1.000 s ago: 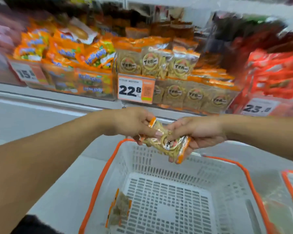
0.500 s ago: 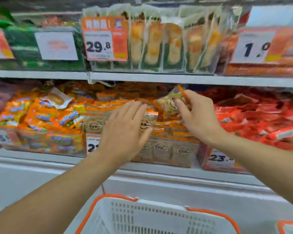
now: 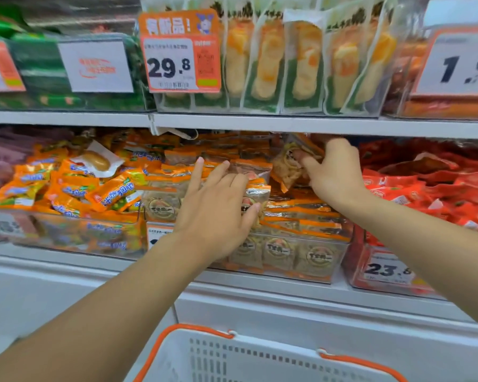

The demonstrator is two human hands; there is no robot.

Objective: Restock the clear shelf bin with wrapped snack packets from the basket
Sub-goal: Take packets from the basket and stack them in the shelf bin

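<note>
Orange-edged packet (image 3: pixel 289 168) pinched in right hand's (image 3: pixel 335 175) fingers (image 3: pixel 309 163).

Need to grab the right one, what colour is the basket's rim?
Orange, on a white basket; head view.

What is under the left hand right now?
The left hand lies flat, fingers spread, on orange-edged packets piled in the clear bin. Packets show round its fingers and through the bin's front; whatever is directly under the palm is covered.
</note>
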